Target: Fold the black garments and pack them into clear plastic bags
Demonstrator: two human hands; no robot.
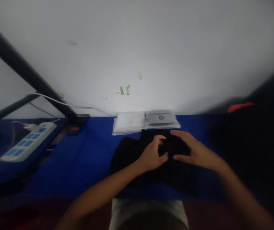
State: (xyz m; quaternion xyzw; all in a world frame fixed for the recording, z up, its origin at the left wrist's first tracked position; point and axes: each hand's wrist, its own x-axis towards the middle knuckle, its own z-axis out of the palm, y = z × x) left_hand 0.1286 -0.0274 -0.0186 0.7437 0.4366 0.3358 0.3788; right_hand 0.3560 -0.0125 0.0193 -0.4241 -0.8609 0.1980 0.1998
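Note:
A black cloth item (132, 153), perhaps a folded garment, lies on the blue tabletop (79, 156) in front of me. Its folds are too dark to make out. My left hand (154, 155) rests on the middle of it, thumb and forefinger apart in a curve. Facing it from the right, my right hand (194, 149) also lies on the cloth, its fingers stretched toward the far edge and its thumb held apart. A small gap separates the two hands. Neither visibly grips the fabric, though some fingertips are hard to see against the black.
Behind the cloth, against the white wall (175, 57), lie stacks of white packets (130, 121) and grey printed packets (160, 117). A power strip (29, 142) with a cable sits left by a dark metal frame (14, 57). A large dark mass (254, 153) fills the right side.

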